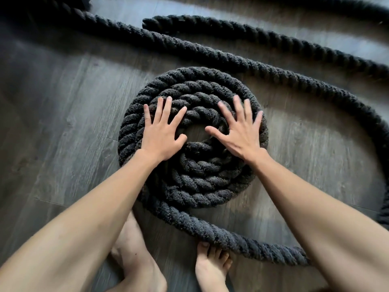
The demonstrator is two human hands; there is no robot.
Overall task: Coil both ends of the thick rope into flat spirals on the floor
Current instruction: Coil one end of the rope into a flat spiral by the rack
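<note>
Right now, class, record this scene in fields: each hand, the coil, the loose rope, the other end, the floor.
left hand: flat, fingers spread, on the spiral's left side
right hand: flat, fingers spread, on the spiral's right side
spiral: several flat turns, gap at centre
loose rope: leaves spiral near the bare feet, curves away right
other end: uncoiled, beyond the spiral
floor: dark wood planks

Left of the fingers (165, 111) the floor (52, 123) lies bare; beyond the fingertips loose rope (210, 51) lengths bar the way.
</note>
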